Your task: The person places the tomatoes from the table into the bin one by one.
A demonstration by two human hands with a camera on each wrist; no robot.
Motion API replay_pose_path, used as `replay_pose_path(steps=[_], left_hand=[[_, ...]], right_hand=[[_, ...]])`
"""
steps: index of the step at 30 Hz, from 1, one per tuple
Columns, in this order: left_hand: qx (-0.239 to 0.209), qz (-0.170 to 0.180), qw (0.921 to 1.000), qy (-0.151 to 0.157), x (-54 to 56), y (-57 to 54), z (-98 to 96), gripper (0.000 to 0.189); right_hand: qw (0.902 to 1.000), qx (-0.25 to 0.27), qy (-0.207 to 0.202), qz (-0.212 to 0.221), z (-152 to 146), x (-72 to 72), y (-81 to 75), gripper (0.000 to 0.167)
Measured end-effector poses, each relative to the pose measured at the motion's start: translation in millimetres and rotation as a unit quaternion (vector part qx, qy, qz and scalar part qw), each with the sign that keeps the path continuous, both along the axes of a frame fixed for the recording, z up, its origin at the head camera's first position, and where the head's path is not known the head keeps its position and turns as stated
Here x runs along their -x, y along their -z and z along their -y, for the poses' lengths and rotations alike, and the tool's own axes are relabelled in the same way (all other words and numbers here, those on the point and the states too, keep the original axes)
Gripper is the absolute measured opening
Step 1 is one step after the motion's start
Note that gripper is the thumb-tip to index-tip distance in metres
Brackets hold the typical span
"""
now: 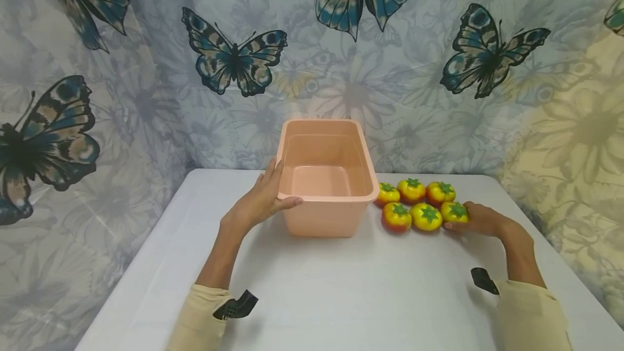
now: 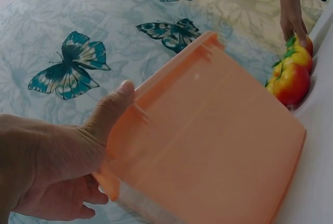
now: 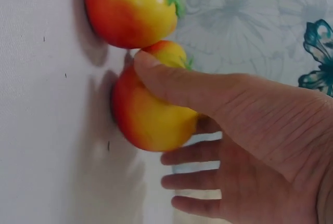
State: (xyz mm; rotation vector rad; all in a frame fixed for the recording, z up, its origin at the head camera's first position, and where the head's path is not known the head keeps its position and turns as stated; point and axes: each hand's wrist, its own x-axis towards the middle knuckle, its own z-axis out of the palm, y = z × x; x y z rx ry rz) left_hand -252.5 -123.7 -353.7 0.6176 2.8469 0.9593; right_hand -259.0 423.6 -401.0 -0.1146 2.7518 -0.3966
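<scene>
While peach tub [image 1: 325, 218] is gripped at corner by left hand [image 1: 257, 203], rightmost yellow-red fruit [image 1: 452, 213] on desk [image 1: 365, 291] is pinched by right hand [image 1: 483, 219], outer fingers [image 3: 192, 180] spread.

- Head view: moderately bright with soft, even light; a warm yellow cast tints the right side of the backdrop [image 1: 575, 134], while its left side looks cooler and greyer.
- The white counter [image 1: 351, 291] appears pale and low in texture; faint, soft-edged shadows lie beside the sleeves [image 1: 531, 313] and the tub [image 1: 326, 218].
- Left wrist view: dimmer and hazy, with a bluish cast; one tiny glint marks the tub's wall.
- Right wrist view: broad, blurry shadows left of the fruits [image 3: 151, 112], pale highlights on the upper one; the backdrop's print looks soft.
</scene>
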Motion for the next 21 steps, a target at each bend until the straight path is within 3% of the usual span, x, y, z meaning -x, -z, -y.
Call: replay_pose_path(steps=[9, 13, 17, 21], left_hand=[[-0.015, 0.01, 0.9998, 0.001, 1.0, 0.0, -0.4, 0.114], [-0.012, 0.014, 0.9998, 0.001, 0.1, -1.6, 0.7, 0.114], [-0.021, 0.011, 0.9997, 0.003, 1.0, 0.1, 1.6, 0.115], [-0.031, 0.01, 0.9995, 0.004, 2.4, 3.4, 0.9, 0.114]], right_hand=[[0.9922, 0.008, 0.036, -0.119, -1, -11.0, -26.7, 0.083], [0.9794, 0.059, 0.046, -0.188, 6, -11.1, -37.8, 0.079], [0.9606, 0.094, 0.061, -0.254, 21, -10.0, -45.4, 0.082], [0.9512, 0.102, 0.07, -0.282, 33, -10.7, -52.1, 0.09]])
